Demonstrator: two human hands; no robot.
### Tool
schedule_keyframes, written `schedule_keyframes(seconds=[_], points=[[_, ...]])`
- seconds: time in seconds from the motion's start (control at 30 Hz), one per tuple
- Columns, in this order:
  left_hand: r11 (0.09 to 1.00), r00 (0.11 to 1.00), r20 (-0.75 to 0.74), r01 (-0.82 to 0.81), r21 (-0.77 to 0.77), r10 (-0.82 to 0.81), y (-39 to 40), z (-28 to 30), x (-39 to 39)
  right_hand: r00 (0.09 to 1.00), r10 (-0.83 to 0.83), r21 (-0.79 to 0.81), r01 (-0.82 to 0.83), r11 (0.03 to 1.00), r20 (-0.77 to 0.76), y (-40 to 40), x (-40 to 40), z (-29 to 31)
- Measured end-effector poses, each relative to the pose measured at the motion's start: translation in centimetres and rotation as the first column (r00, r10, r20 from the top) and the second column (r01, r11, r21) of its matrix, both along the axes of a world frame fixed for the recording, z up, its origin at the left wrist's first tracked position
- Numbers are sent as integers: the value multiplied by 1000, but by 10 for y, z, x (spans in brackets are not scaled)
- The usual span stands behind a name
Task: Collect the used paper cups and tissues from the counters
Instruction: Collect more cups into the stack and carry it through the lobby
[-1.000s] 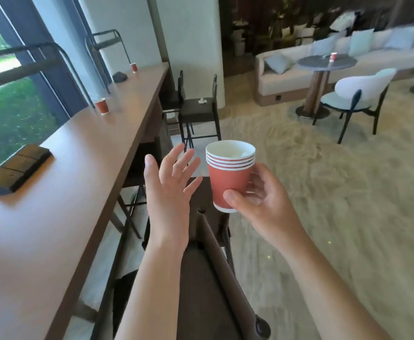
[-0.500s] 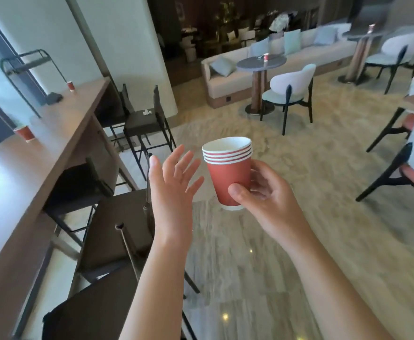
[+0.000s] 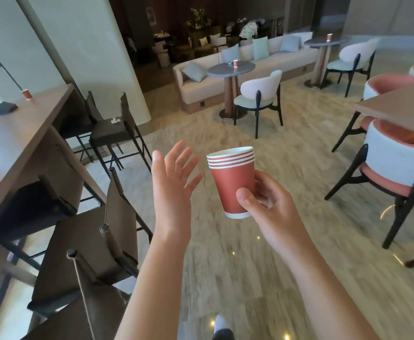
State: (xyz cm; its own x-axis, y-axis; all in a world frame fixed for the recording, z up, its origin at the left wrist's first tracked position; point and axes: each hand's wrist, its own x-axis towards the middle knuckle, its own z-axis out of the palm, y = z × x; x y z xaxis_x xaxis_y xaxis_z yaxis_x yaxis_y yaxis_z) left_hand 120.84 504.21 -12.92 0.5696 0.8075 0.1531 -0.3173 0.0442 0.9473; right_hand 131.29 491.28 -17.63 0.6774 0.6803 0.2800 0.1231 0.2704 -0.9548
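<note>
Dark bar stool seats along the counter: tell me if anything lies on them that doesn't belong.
Yes. A crumpled white tissue lies on the seat of the dark bar stool near the pale pillar; a seat is an odd place for it. The nearer stool seats show nothing on them. A single red paper cup also stands on the wooden counter.

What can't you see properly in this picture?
- Inside of the stacked cups in the right hand: head view, rims tilted away.
- White lump on the stool: too small to tell if tissue.
- Far cup: too small to see contents.
- Left counter: cut off by the edge.
</note>
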Motion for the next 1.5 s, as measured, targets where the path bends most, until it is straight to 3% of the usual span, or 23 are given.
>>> schedule_keyframes(seconds=[0.3,0.73,1.0,1.5], points=[[1000,1000,-22,-22,-14,22,74,-26,38,1000,-3,-70,1,998,-28,70,49,-19],[994,995,-2,-95,-51,95,307,-34,115,995,94,-100,-96,990,-29,308,128,-26],[995,995,-4,-98,-1,98,396,-23,154,990,137,-95,-138,986,-25,401,171,-15],[896,892,-86,-443,23,443,566,-18,217,881,471,-51,-473,879,-56,631,275,-13]])
